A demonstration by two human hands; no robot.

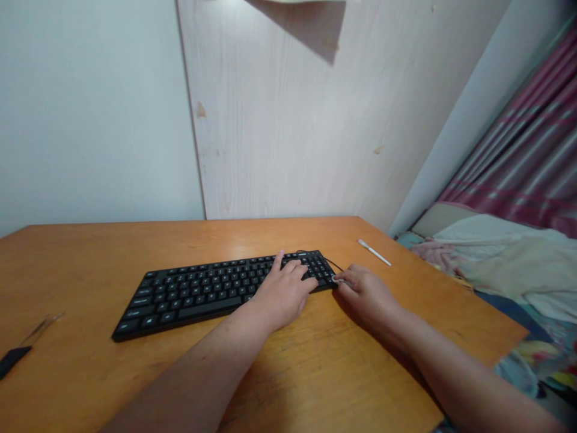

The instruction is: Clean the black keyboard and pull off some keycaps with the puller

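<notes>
Black plastic makes up the keyboard (211, 285), which lies across the middle of the frame on an orange-brown wooden table (315, 367), its long axis slanting from the lower left up toward the right, with the number pad at the far right end. The person's left hand (283, 294) lies over the right part of the keys, palm down, fingers spread and grasping nothing that shows. The right hand (366, 291) is just beyond the keyboard's right end, nearest its lower right corner, so the keyboard stretches away from it to the left; its fingertips are pinched on a small pale piece (335, 279), too small to identify, at that corner. Of the two, the left hand is nearer the middle of the keyboard, and the right nearer its short end. A thin black cable (332, 263) passes close above the right fingertips. Farther up and right lies a slim white stick (375, 252); at the lower left edge, well apart, is a dark-handled thing (14, 361). Bedding (496, 258) fills the right side, below a pink and grey curtain (532, 132).
</notes>
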